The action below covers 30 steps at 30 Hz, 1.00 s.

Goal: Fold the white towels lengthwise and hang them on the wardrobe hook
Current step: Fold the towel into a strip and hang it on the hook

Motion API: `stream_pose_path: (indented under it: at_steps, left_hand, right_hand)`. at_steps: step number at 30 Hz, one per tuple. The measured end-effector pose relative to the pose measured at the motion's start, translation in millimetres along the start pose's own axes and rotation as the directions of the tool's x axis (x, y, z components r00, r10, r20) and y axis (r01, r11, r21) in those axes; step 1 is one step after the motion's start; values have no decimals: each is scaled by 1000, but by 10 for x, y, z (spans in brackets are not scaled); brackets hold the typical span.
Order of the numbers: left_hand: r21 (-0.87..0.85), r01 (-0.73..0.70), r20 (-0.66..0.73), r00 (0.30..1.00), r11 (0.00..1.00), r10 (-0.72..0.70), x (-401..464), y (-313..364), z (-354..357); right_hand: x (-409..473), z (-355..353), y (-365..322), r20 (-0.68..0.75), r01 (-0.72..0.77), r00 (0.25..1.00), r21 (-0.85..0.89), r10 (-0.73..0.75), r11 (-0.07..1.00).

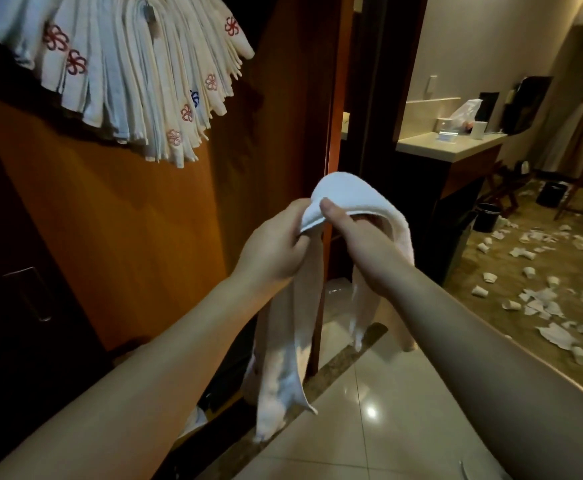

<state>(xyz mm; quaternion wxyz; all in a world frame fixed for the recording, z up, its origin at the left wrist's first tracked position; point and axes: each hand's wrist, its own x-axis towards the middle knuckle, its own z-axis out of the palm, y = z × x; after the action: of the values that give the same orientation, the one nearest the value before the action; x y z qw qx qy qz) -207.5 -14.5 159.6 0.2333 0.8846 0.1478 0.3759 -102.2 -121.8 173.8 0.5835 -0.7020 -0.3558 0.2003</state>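
Left hand point(276, 247) and right hand point(362, 251) pinching limp white terry towel point(348, 192), fingers curled, hem dangling below, hook point(149, 12) above-left half-buried under folded white embroidered towels point(120, 74).

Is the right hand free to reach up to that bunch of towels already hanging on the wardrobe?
Probably not yet: the right hand and left hand both grip the white towel. The hanging towels sit above, unobstructed.

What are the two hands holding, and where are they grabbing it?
A white towel. The left hand and right hand both pinch its folded top, and the rest hangs down.
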Motion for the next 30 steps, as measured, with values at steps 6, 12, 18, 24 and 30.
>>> stream_pose_path:
  at_steps: [6, 12, 18, 24, 30]
  left_hand:
    - [67, -75, 53, 996, 995, 71, -40, -9, 52]
    - [-129, 160, 85, 985, 979, -149, -411, -423, 143]
    - [-183, 368, 224, 919, 912, -326, -827, -695, 405]
    - [-106, 438, 48, 899, 893, -436, -980, -738, 696]
    - [-25, 453, -228, 865, 891, -447, -819, -693, 602]
  right_hand:
    - [80, 226, -19, -51, -128, 986, 385, 159, 914]
    - [166, 124, -133, -156, -80, 964, 604, 217, 793]
    - [231, 83, -327, -102, -45, 983, 678, 154, 734]
    - [268, 110, -506, -79, 4, 994, 694, 71, 720]
    - [342, 63, -641, -89, 21, 995, 685, 54, 729]
